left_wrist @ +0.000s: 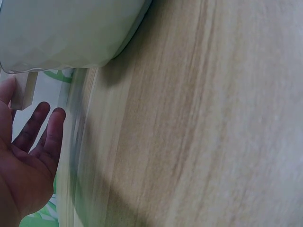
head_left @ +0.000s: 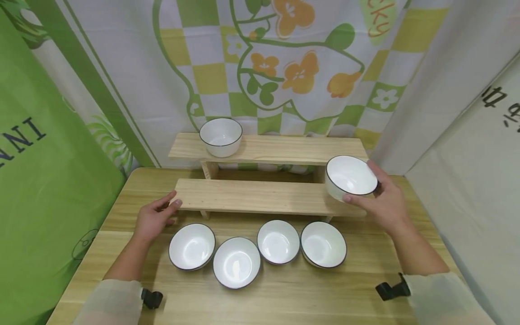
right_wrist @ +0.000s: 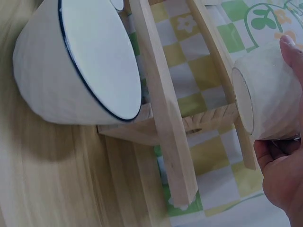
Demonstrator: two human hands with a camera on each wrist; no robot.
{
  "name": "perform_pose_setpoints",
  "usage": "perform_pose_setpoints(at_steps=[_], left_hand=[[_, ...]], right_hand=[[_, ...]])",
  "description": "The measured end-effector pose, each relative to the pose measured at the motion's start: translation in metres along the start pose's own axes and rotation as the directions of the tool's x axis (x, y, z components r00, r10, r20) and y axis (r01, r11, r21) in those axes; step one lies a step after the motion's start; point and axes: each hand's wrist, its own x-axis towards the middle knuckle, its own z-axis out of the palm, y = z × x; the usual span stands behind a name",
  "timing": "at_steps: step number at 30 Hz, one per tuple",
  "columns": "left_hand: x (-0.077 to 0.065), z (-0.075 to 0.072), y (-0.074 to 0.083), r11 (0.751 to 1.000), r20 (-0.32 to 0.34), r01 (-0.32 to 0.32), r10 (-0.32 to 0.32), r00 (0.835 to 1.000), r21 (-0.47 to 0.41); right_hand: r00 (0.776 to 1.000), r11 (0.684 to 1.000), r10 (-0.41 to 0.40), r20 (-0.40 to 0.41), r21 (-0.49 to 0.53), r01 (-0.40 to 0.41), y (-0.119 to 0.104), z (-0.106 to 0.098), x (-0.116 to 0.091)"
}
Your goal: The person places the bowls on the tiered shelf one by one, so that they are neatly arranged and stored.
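My right hand (head_left: 387, 198) grips a white bowl (head_left: 351, 175) with a dark rim, thumb at its near side and fingers round its right side. This bowl (right_wrist: 270, 92) hangs tilted over the right end of the lower wooden shelf board (head_left: 260, 196). My left hand (head_left: 154, 217) is at that board's left end, thumb and forefinger close to its edge, holding no bowl. In the left wrist view its fingers (left_wrist: 53, 135) are spread and slightly bent. Another white bowl (head_left: 220, 137) stands on the upper shelf board (head_left: 292, 149), towards its left end.
In front of the shelf several white bowls stand side by side on the wooden table (head_left: 284, 298), among them the leftmost bowl (head_left: 192, 247) and the rightmost bowl (head_left: 323, 244). A patterned curtain (head_left: 284, 67) hangs behind, with a green cloth (head_left: 53, 149) at the left.
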Motion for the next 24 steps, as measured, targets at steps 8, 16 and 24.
perform_pose_setpoints(at_steps=[8, 16, 24], left_hand=[[0.001, 0.000, -0.002, 1.000, 0.003, 0.000, 0.000, 1.000, -0.001], [0.000, -0.001, 0.002, 0.999, 0.014, 0.038, -0.038, 0.999, 0.004], [0.000, -0.001, 0.004, 0.999, 0.011, 0.039, -0.038, 0.999, -0.017]], right_hand=[[0.999, 0.999, -0.022, 0.027, 0.039, 0.021, -0.011, 0.009, 0.005], [0.999, 1.000, -0.023, 0.032, 0.017, 0.022, -0.025, 0.019, 0.011], [1.000, 1.000, -0.025, 0.003, 0.000, 0.025, -0.034, 0.029, 0.021]])
